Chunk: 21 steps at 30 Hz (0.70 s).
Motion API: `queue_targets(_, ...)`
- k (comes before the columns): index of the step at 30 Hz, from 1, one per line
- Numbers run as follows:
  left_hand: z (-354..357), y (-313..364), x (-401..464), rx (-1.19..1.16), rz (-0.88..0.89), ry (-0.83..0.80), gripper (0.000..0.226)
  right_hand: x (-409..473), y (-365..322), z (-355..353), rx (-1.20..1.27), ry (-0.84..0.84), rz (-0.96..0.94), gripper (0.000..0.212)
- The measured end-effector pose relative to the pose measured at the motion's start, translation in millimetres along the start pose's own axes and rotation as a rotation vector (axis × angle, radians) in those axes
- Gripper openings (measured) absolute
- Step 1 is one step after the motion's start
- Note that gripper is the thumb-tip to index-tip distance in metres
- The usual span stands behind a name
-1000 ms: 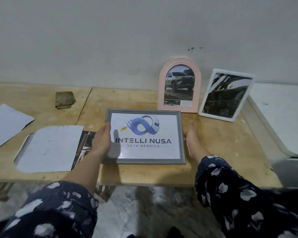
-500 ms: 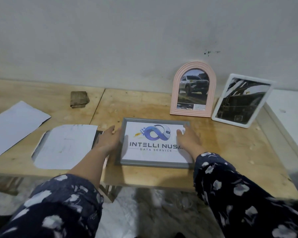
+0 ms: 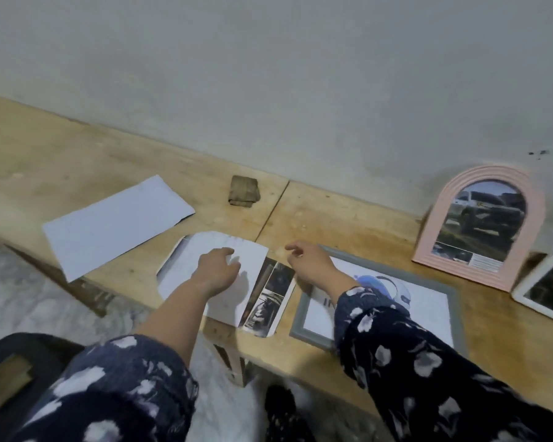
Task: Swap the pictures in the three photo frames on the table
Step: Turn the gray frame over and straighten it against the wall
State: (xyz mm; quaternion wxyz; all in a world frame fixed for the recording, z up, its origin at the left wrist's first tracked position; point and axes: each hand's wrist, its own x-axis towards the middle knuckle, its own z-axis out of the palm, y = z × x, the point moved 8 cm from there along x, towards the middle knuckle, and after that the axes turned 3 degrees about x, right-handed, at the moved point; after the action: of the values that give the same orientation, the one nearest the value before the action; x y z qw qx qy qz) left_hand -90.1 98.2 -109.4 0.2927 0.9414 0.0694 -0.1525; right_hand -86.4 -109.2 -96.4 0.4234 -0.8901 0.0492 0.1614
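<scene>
The left hand (image 3: 216, 269) rests on a white sheet (image 3: 198, 266) lying face down on the wooden table (image 3: 348, 218), its fingers curled over the paper near the far edge; whether it actually pinches the sheet cannot be told. Under that sheet's right side a printed photo page (image 3: 270, 301) sticks out, showing dark pictures, and overhangs the table's near edge. The right hand (image 3: 310, 266) hovers above the gap between this page and the grey frame (image 3: 300, 317), fingers loosely bent and holding nothing, the index finger pointing left. The grey frame lies flat on the table, face up, with a logo print (image 3: 428, 301) inside, partly hidden by the right sleeve (image 3: 412, 346). Behind it, the pink arched frame (image 3: 434, 218) stands leaning against the wall (image 3: 268, 90) and holds a picture of a white car. Just beside it on the right, the white frame (image 3: 543, 291) is cut off by the picture's edge. A second white sheet (image 3: 115, 224) lies further left, and a small brown block (image 3: 244, 194) sits near the wall.
</scene>
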Motion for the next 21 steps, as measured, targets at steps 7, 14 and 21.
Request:
queue_targets(7, -22.2, -3.3, 70.8, 0.155, 0.001, 0.013, 0.037, 116.1, -40.2, 28.5, 0.064, 0.001, -0.065, 0.038)
queue_targets(14, -21.4, 16.5, 137.7, 0.361, 0.061, -0.089, 0.067, 229.9, -95.6, 31.0, 0.044, 0.126, -0.201, 0.043)
queue_targets(21, -4.9, -1.2, 154.4, 0.414, 0.032, -0.140, 0.090, 294.5, -114.5, 77.5, -0.393, 0.041, -0.270, 0.058)
